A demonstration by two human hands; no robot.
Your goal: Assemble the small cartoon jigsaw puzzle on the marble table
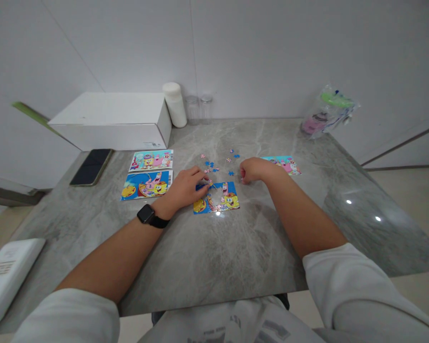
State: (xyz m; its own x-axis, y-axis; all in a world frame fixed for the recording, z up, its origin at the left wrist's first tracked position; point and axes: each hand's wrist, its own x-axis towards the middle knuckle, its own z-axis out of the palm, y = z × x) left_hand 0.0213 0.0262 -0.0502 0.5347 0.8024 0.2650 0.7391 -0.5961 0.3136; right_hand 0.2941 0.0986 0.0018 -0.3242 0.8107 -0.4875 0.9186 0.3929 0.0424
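Note:
A small cartoon jigsaw puzzle point(218, 200), partly filled with a gap near its top, lies on the grey marble table point(214, 257). My left hand point(186, 186) rests at the puzzle's upper left corner, fingers pinched on a small puzzle piece over the gap. My right hand point(254, 169) sits curled in a loose fist just right of the puzzle; what it holds, if anything, is hidden. Several loose pink and blue pieces point(214, 166) lie scattered just beyond both hands.
Two finished picture cards point(148, 174) lie at the left, another card point(284, 163) beyond my right hand. A dark phone point(92, 166), a white box point(114, 120), a white cylinder point(175, 104), two clear jars point(199, 108), a plastic bag point(329, 112) and a white device point(7, 276) ring the table.

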